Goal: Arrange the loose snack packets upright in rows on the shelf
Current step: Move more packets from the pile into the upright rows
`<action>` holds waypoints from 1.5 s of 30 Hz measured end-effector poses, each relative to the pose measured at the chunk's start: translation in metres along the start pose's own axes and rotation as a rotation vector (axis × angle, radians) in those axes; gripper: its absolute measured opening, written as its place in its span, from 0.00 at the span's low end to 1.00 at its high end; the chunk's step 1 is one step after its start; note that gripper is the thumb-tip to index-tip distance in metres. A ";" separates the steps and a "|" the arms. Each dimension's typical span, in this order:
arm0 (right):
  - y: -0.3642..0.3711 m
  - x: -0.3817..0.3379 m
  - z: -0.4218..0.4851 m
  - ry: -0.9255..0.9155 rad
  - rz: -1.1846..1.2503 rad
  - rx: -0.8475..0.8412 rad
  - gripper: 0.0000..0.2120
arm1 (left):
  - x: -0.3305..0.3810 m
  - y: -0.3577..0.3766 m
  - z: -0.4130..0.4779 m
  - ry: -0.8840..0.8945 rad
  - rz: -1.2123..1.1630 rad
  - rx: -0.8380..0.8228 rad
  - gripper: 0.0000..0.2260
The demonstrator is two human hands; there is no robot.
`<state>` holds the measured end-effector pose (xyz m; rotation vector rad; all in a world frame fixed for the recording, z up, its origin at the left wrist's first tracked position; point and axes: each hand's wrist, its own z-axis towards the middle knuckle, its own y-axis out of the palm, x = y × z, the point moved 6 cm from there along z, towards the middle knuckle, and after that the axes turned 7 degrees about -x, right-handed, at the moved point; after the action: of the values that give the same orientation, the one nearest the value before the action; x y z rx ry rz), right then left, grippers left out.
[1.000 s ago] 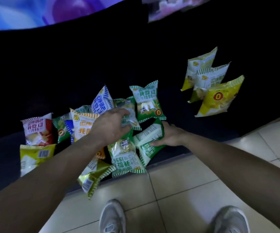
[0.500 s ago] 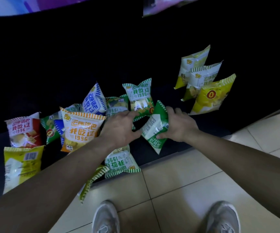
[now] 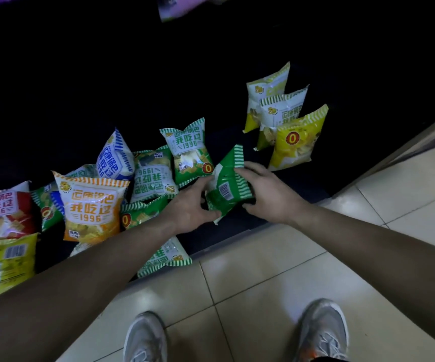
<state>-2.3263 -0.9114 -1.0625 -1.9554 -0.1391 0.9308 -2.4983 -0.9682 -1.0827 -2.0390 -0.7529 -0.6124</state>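
A green snack packet [image 3: 226, 184], back side up with its barcode showing, is held above the dark low shelf [image 3: 237, 231]. My right hand [image 3: 268, 194] grips its right edge and my left hand [image 3: 190, 207] holds its lower left corner. Three yellow packets [image 3: 292, 142] stand upright in a row at the right. A green packet [image 3: 189, 150] stands just behind my hands. Loose packets lie in a heap to the left: an orange one [image 3: 90, 210], a blue one [image 3: 115, 158], a red one [image 3: 3, 210] and several green ones.
A yellow packet [image 3: 0, 259] lies at the far left, and a green packet [image 3: 164, 257] hangs over the shelf's front edge under my left forearm. Beige floor tiles [image 3: 276, 270] and my two grey shoes fill the foreground. The shelf's back is dark.
My right hand lifted the green packet off the heap and carried it right; my left hand left the pile and took hold of the same packet.
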 end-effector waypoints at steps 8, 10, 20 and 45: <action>-0.018 -0.028 0.019 -0.179 -0.408 0.108 0.26 | -0.014 -0.011 -0.006 0.019 -0.302 -0.097 0.41; -0.021 -0.033 0.026 -0.207 -0.489 0.100 0.24 | -0.019 -0.022 -0.009 0.049 -0.323 -0.047 0.33; 0.008 -0.060 0.067 -0.080 -0.422 -0.029 0.25 | -0.035 -0.057 -0.031 -0.016 -0.463 0.253 0.14; -0.068 0.012 -0.010 0.106 -0.523 -0.193 0.40 | 0.011 -0.060 0.000 -0.020 -0.245 0.254 0.04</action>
<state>-2.2932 -0.8747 -1.0133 -1.9935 -0.6653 0.4817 -2.5325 -0.9378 -1.0423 -1.7366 -1.0471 -0.6009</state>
